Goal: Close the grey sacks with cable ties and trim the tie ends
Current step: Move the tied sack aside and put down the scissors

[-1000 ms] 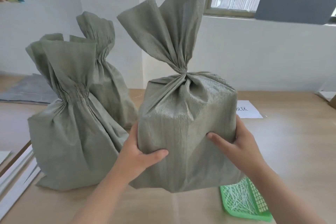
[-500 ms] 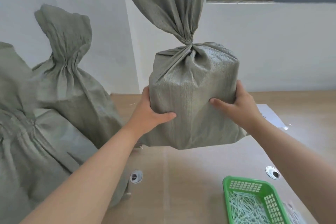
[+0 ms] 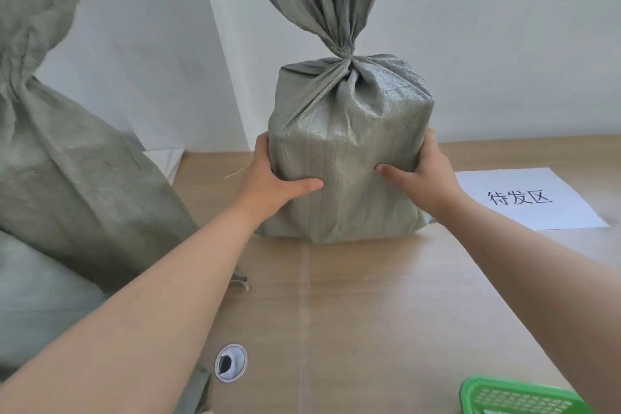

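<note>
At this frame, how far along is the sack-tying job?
Done, by the look of it: the held sack is cinched tight at its neck, though the tie itself is too small to make out. In hand: left hand and right hand grip its sides, its base at the table beside a paper sign. Left: the other sack at left has a gathered neck; whether it is tied is unclear.

The tied sack (image 3: 349, 151) stands on the table (image 3: 369, 306) between the left hand (image 3: 272, 183) and right hand (image 3: 425, 180), another sack (image 3: 77, 185) to its left, a paper sheet (image 3: 527, 197) right, a basket (image 3: 517, 397) nearer.
</note>
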